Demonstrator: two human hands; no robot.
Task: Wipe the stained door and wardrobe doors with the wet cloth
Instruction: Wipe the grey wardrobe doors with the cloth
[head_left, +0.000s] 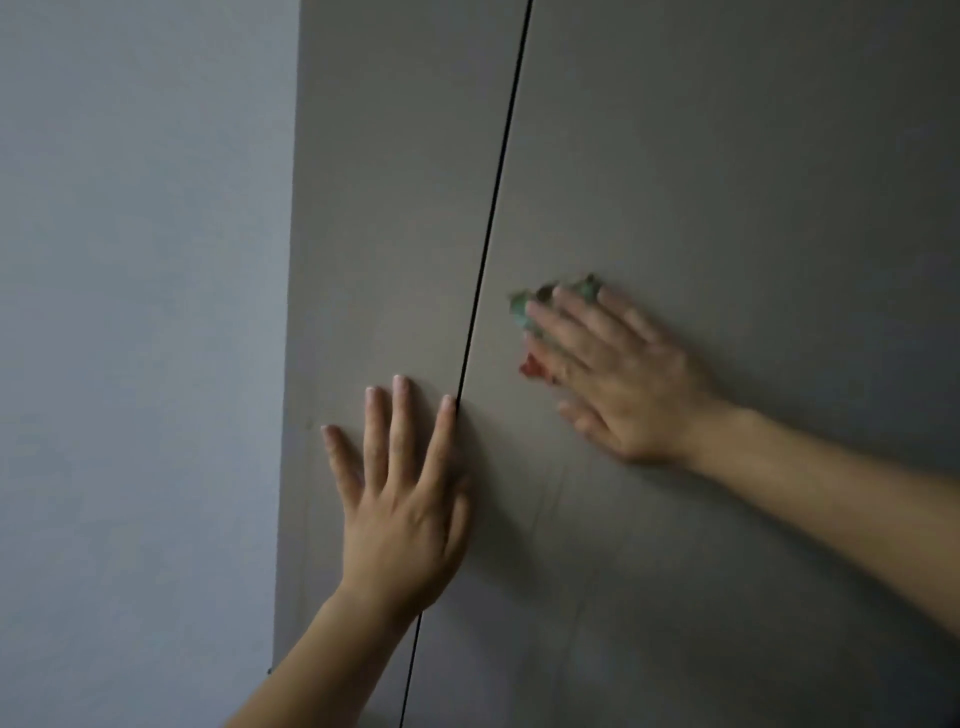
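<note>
The wardrobe's grey right door and left door stand beside a pale wall. The left hand braces the left door, fingers straight, spread and empty. The right hand presses the wet cloth flat against the right door. Firm, overlapping strokes would serve best. No writing shows.

Plain blue-grey wall, dim light

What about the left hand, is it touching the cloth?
Apart. Head view: left hand flat on the wardrobe door, bare door between it and the cloth.
</note>
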